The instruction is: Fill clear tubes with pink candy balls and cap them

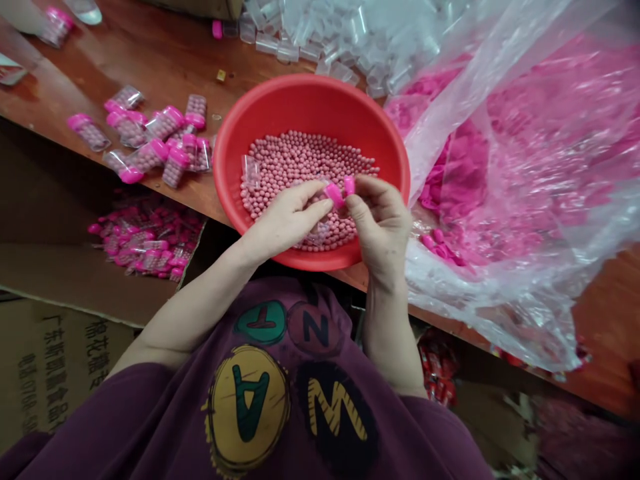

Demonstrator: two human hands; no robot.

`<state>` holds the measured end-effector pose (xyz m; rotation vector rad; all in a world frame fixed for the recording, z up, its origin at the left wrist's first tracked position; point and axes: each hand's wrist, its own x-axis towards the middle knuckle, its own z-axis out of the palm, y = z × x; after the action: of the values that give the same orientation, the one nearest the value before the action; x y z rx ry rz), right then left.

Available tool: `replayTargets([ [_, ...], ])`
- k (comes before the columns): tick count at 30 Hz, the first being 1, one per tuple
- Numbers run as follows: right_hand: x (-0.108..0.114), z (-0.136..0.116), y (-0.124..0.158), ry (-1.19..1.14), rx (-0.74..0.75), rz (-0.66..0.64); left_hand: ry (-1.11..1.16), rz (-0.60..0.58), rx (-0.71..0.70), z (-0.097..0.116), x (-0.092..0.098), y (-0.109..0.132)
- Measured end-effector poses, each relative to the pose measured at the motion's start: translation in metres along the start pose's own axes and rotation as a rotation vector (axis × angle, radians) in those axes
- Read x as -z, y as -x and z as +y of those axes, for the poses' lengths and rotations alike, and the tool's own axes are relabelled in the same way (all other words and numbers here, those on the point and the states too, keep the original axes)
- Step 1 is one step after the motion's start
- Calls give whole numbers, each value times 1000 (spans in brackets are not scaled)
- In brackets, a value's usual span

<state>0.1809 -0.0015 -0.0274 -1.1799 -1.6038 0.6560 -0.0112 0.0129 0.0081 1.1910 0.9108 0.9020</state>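
Over a red plastic bowl (235, 140) of small pink candy balls (300, 157), both of my hands work close together. My left hand (287, 220) is closed on a small clear bottle with a bright pink end (334, 195); my fingers hide most of its body. Between thumb and fingers, my right hand (383, 223) pinches a small pink cap (349, 185) right beside that pink end. Whether the two pink pieces touch, I cannot tell. A loose clear tube (251, 171) lies on the balls at the bowl's left side.
Left of the bowl lie several filled pink-capped bottles (150, 137). Below the table edge, a cardboard box (65, 273) holds a heap of similar bottles (150, 243). Clear empty tubes (320, 33) are piled behind. At the right, a plastic bag (505, 287) contains pink caps (530, 160).
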Motion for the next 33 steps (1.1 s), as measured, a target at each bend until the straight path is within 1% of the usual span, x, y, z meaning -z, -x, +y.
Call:
replayTargets([
  [3,-3,-19,1,140,100,-72,14,21,16,-3,0,2],
  [5,-8,-25,2,255,146,-126,44,48,50,-5,0,2],
  [7,-15,-24,2,370,156,-171,45,90,65,-7,0,2],
  [9,-23,-18,1,443,154,-181,43,113,68,-8,-1,2],
  [13,-31,-11,-3,506,186,-158,63,115,77,-7,-3,0],
  [16,-32,-12,-8,554,204,-177,85,147,80,-3,-3,-1],
  [19,-32,-13,-12,573,163,-215,129,155,79,0,-2,0],
  [21,-31,-14,-13,600,152,-217,170,144,72,0,-1,0],
  [23,-31,-15,-12,612,158,-207,210,129,66,-1,-1,0],
  [26,-32,-14,-11,556,165,-199,283,111,67,-6,-4,-3],
  [29,-37,-9,-12,489,229,-153,314,119,30,-6,-3,-2],
  [31,-35,-4,-15,429,272,-157,270,127,0,-3,7,6],
  [33,-23,2,-20,343,246,-194,182,132,-10,2,30,23],
])
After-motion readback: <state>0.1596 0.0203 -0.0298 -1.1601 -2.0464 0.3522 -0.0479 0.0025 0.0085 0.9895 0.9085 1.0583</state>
